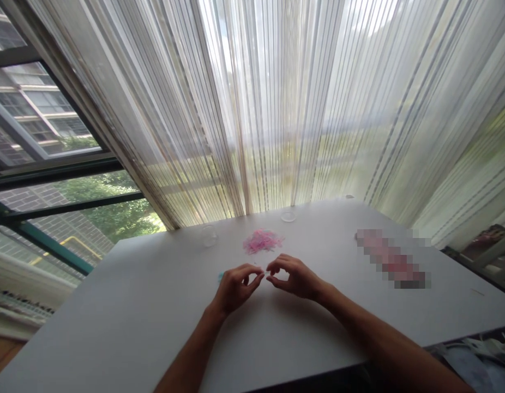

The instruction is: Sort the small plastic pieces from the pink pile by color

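Note:
My left hand (235,286) and my right hand (294,277) hover close together over the white table (154,305), fingertips almost touching. Both are curled in a pinch; whatever sits between the fingertips is too small to make out. A small heap of pink, thread-like bits (262,240) lies just beyond the hands. A tiny blue-green piece (220,276) shows at the left edge of my left hand.
Two small clear round dishes stand on the table, one (209,236) at the back left and one (288,216) near the curtain. A blurred pink strip (391,258) lies at the right. Sheer striped curtains (277,109) hang behind the table; a window (52,164) is at left.

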Demonstrator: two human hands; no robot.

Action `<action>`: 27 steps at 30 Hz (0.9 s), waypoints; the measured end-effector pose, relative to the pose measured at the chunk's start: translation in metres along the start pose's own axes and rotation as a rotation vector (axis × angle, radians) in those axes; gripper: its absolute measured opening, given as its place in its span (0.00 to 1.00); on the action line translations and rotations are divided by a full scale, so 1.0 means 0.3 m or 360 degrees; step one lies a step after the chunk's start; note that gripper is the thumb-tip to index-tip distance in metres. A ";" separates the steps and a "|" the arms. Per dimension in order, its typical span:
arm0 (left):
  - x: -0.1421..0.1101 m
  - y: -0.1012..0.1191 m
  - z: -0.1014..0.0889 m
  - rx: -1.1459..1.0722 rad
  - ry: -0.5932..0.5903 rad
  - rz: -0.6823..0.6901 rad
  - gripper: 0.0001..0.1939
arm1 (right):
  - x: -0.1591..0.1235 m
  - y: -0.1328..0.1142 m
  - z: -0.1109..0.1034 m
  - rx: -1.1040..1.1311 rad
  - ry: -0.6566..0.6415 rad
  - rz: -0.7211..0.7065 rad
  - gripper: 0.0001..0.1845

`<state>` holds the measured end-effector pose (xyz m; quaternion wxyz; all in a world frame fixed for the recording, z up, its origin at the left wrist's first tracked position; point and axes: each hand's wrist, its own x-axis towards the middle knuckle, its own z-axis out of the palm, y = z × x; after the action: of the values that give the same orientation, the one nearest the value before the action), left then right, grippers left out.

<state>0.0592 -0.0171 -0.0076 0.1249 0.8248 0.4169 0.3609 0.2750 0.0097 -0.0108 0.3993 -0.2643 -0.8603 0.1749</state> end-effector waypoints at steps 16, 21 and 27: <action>0.002 -0.014 -0.001 -0.0014 0.0032 0.0067 0.09 | 0.002 0.001 0.012 0.0038 -0.0002 0.0009 0.05; 0.001 -0.019 -0.002 -0.0025 0.0063 0.0083 0.09 | -0.001 0.004 0.012 0.0018 0.0004 0.0042 0.04; -0.001 -0.022 -0.006 -0.0027 0.0064 0.0085 0.08 | -0.002 0.005 0.009 0.0009 -0.0005 0.0023 0.04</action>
<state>0.0539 -0.0135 -0.0097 0.1138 0.8272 0.3942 0.3839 0.2737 0.0104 -0.0135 0.3974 -0.2690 -0.8586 0.1806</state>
